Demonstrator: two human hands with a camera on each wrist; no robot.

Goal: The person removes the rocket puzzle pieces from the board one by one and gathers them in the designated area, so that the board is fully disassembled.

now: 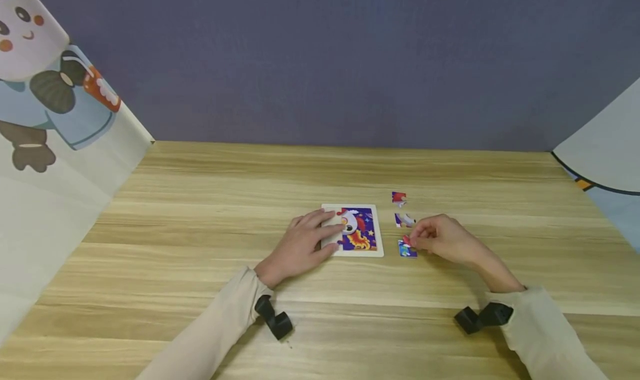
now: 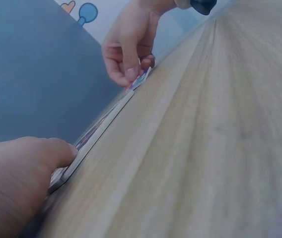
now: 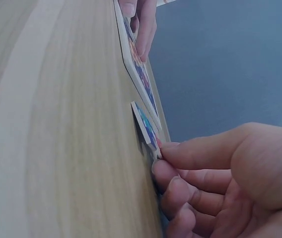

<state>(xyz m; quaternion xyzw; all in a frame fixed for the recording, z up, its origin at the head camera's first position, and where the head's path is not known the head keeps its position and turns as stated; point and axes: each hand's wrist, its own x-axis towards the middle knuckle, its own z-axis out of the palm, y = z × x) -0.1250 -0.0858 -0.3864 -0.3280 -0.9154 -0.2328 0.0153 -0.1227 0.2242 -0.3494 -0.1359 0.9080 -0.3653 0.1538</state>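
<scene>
A jigsaw puzzle board (image 1: 379,241) with a white frame lies on the table, its right part filled with a purple picture. Across its left side rests my left hand (image 1: 306,245), fingers spread over the frame and picture. My right hand (image 1: 446,240) pinches a blue and red puzzle piece (image 1: 406,250) between thumb and fingertips, to the right of the board. In the right wrist view that piece (image 3: 145,126) is tilted, one edge raised off the table. Two more loose pieces lie beyond it: a purple and white piece (image 1: 404,220) and a red piece (image 1: 399,198).
The wooden table (image 1: 225,202) extends on all sides of the board. A dark blue wall (image 1: 350,63) stands along its far edge. At the left is a white panel with a cartoon figure (image 1: 50,80). Black wrist cameras are strapped at both sleeves.
</scene>
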